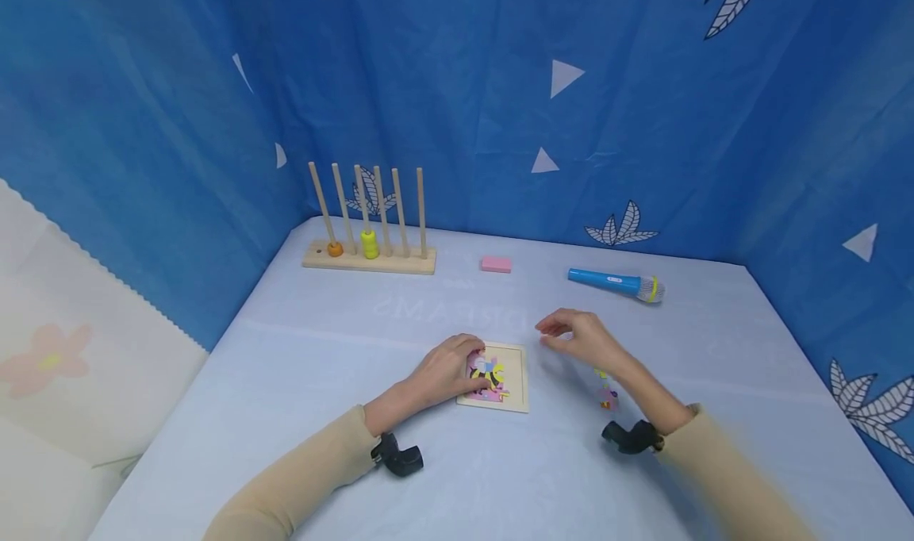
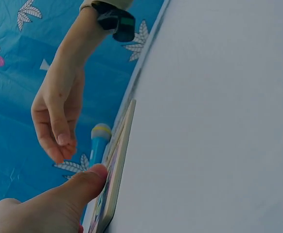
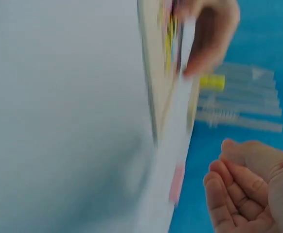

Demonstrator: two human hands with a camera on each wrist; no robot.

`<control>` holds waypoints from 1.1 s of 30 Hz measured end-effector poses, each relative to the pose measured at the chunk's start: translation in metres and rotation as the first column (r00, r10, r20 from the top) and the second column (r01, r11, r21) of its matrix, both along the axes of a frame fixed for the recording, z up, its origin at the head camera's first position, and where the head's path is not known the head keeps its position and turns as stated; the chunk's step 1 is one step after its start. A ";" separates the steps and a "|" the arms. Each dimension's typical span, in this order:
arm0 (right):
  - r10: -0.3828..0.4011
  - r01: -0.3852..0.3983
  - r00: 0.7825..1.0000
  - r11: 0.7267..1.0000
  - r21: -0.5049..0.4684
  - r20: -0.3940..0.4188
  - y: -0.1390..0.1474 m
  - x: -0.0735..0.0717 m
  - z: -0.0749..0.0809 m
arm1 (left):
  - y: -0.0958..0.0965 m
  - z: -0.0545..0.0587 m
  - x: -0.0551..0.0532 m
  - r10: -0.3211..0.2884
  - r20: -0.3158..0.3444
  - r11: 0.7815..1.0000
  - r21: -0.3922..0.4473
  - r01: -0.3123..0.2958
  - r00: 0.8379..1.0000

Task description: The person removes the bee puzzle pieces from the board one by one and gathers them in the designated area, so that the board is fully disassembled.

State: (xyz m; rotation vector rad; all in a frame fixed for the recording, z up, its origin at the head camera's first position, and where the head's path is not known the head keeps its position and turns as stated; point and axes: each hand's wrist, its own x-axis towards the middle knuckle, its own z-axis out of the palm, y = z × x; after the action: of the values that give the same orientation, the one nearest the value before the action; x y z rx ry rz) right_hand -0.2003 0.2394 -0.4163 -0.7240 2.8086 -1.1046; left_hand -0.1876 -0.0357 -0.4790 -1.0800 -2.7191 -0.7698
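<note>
A square wooden puzzle board [image 1: 519, 378] lies flat on the table, with bright pieces showing a yellow-and-black striped bee [image 1: 493, 373] in its left part. My left hand [image 1: 446, 370] holds the board at its left side, the thumb on the pieces and the fingers bent near the far edge. Those fingertips are partly hidden in the head view. To the right of the board, my right hand [image 1: 581, 341] hovers above the table with loosely bent fingers and nothing visible in them. Small colourful puzzle pieces [image 1: 608, 398] lie beneath the right forearm, which partly covers them.
At the back left stands a wooden peg rack [image 1: 367, 263] with one orange bead and stacked yellow-green beads. A pink block [image 1: 496, 264] lies at the back middle. Right of it rests a blue toy microphone [image 1: 614, 282]. Blue curtains [image 1: 464, 89] hang behind the table.
</note>
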 end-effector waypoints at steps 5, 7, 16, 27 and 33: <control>0.061 -0.058 0.998 0.996 -0.074 0.035 -0.042 0.022 -0.017 | -0.001 -0.001 0.000 -0.023 0.027 1.000 0.018 0.023 0.999; 0.068 -0.065 0.997 0.995 -0.082 0.038 -0.051 0.025 -0.023 | -0.001 -0.001 0.000 -0.035 0.025 0.999 0.022 0.034 0.999; 0.081 -0.081 0.997 0.996 -0.037 0.005 -0.061 0.027 -0.039 | -0.002 -0.001 0.001 -0.040 0.024 0.999 0.006 0.039 0.999; 0.085 -0.083 0.996 0.994 -0.064 0.035 -0.064 0.028 -0.042 | -0.001 0.000 0.000 -0.038 0.030 0.999 -0.014 0.038 0.999; 0.117 -0.117 0.993 0.993 -0.025 0.017 -0.065 0.028 -0.041 | 0.000 0.000 0.000 -0.032 0.027 0.999 -0.015 0.033 0.999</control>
State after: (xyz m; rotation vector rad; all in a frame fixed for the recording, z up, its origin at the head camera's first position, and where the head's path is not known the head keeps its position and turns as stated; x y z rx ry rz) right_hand -0.1718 0.1741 -0.4569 -0.8634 2.7025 -1.1213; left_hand -0.1873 -0.0361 -0.4794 -1.1281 -2.7401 -0.7748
